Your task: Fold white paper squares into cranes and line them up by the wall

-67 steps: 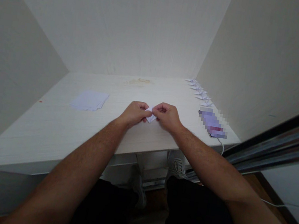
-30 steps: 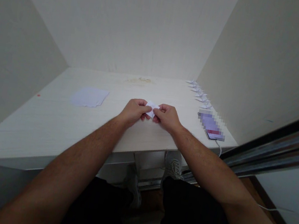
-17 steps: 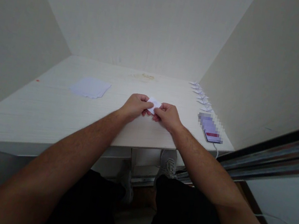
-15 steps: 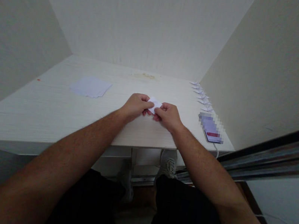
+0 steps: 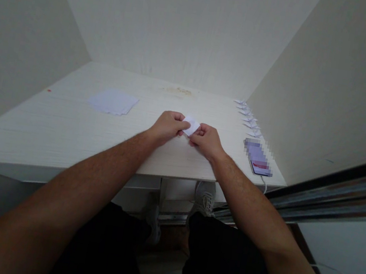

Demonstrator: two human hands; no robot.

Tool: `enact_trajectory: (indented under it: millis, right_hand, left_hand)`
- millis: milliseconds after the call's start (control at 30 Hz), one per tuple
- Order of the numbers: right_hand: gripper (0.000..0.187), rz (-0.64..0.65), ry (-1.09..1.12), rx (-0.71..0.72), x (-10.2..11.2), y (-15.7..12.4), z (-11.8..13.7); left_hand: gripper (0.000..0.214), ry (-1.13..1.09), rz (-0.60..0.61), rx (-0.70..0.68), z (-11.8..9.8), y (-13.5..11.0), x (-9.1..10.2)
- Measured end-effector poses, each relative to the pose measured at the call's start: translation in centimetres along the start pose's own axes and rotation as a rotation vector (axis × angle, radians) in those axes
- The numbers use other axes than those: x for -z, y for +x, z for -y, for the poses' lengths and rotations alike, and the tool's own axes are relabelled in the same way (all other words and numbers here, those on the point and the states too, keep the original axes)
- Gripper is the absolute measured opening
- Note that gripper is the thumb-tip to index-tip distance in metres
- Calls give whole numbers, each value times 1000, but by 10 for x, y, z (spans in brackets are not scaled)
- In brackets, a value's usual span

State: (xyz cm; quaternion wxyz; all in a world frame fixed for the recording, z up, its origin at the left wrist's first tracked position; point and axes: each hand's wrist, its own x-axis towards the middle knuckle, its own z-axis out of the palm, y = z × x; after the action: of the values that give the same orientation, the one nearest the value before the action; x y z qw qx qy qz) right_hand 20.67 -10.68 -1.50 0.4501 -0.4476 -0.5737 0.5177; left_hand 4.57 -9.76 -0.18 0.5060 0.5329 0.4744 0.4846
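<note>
A small folded piece of white paper [image 5: 191, 123] is held between my two hands, over the front part of the white table. My left hand [image 5: 168, 126] grips its left side, the thumb lying on top and the fingers underneath. At the lower right edge my right hand [image 5: 208, 141] pinches the paper between thumb and fingers. Parts of the paper and some fingertips are hidden beneath the hands.
A stack of white paper sheets [image 5: 114, 101] lies on the left of the table [image 5: 65, 137]. Several folded white paper figures [image 5: 248, 119] line the right edge. In front of them lies a phone [image 5: 258, 158] with a white cable [image 5: 264, 185]. Walls enclose the table's back and sides.
My right thumb has slid from the paper's face toward its lower right edge, so more of the paper shows. My left hand keeps its hold. The view has shifted slightly.
</note>
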Motion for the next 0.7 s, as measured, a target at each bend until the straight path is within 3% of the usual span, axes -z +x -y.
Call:
enact_trajectory:
  millis: [267,700]
  right_hand:
    - [21,5,28,-50,-2,0,0]
    - [15,15,-43,-21,-2,1,-4]
  left_hand:
    - [11,32,-27,-78,-1,-1,0]
    - [13,78,-51,-85,0,0,1]
